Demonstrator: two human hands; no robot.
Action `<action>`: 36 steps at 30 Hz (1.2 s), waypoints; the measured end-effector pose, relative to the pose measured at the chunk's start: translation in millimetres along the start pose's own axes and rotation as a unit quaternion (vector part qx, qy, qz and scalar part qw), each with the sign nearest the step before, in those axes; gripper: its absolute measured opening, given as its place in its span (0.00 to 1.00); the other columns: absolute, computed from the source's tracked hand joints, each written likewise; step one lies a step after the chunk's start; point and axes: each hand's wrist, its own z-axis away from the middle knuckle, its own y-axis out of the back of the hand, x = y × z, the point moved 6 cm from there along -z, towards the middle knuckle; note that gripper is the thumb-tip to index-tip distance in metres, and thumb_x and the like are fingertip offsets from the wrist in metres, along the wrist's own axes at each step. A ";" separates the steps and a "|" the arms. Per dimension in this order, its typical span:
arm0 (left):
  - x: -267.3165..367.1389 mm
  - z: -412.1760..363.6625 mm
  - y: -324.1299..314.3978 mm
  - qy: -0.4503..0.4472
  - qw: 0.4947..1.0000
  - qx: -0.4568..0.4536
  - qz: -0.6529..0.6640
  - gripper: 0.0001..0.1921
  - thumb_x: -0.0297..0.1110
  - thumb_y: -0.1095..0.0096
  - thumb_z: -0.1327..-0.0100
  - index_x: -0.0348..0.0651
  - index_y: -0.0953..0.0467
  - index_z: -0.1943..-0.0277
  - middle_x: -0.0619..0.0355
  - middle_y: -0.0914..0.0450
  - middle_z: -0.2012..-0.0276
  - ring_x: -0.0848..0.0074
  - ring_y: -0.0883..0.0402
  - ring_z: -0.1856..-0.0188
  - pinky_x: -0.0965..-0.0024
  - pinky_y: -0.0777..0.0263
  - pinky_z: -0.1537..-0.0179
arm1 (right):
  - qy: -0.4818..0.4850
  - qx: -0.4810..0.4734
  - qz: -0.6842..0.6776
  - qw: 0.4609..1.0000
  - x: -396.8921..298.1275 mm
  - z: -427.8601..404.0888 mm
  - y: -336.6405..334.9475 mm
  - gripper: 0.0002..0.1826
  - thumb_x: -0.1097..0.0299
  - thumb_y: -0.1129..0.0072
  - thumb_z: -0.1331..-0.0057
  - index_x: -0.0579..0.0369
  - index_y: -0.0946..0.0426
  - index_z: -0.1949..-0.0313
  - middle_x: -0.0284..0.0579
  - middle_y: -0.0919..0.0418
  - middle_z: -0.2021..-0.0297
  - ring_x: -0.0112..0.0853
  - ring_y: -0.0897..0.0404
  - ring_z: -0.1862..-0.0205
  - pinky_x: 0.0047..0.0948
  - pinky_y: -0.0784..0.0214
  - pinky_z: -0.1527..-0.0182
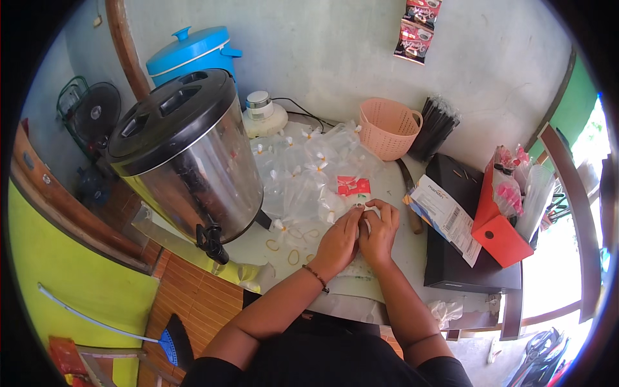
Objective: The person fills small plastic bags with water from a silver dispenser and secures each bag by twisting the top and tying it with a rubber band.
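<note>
My left hand point(340, 240) and my right hand point(379, 231) meet over the table, fingers bent together at the near end of a red and white plastic packet point(354, 186). What the fingertips pinch is mostly hidden by the hands. Many clear plastic bags point(300, 181), tied at the top with yellow rubber bands and apparently filled with clear liquid, lie beyond and to the left of my hands. Several loose rubber bands point(293, 257) rest on the pale tabletop left of my left wrist, which wears a beaded bracelet.
A steel drink dispenser point(193, 169) with a black tap stands at the left. Behind are a blue lidded container point(191, 53), a pink basket point(387, 130) and black straws point(435, 128). A knife point(414, 213), a black box point(445, 261), an envelope point(447, 220) and a red box point(503, 242) are at right.
</note>
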 end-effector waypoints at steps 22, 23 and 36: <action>12.9 -2.7 32.6 0.129 0.851 0.016 0.509 0.28 0.26 0.35 0.35 0.36 0.40 0.35 0.52 0.24 0.46 0.72 0.24 0.42 0.64 0.31 0.40 | 0.071 0.137 -0.268 0.951 -22.5 2.2 65.3 0.19 0.72 0.33 0.41 0.57 0.41 0.65 0.62 0.30 0.48 0.43 0.29 0.47 0.39 0.38 0.43; 14.1 -2.5 36.3 0.140 0.829 0.026 0.540 0.27 0.27 0.36 0.33 0.36 0.40 0.35 0.53 0.24 0.46 0.74 0.24 0.42 0.66 0.32 0.40 | 0.078 0.133 -0.256 0.954 -24.7 1.4 67.1 0.19 0.72 0.32 0.42 0.57 0.39 0.67 0.62 0.30 0.48 0.43 0.28 0.48 0.39 0.36 0.45; 6.2 21.9 113.3 0.162 0.841 0.212 0.470 0.15 0.18 0.37 0.35 0.35 0.30 0.48 0.55 0.23 0.48 0.78 0.23 0.48 0.73 0.28 0.45 | 0.113 -0.070 -0.356 0.925 -47.1 1.8 40.5 0.06 0.74 0.34 0.42 0.60 0.21 0.65 0.57 0.25 0.48 0.47 0.24 0.46 0.38 0.32 0.46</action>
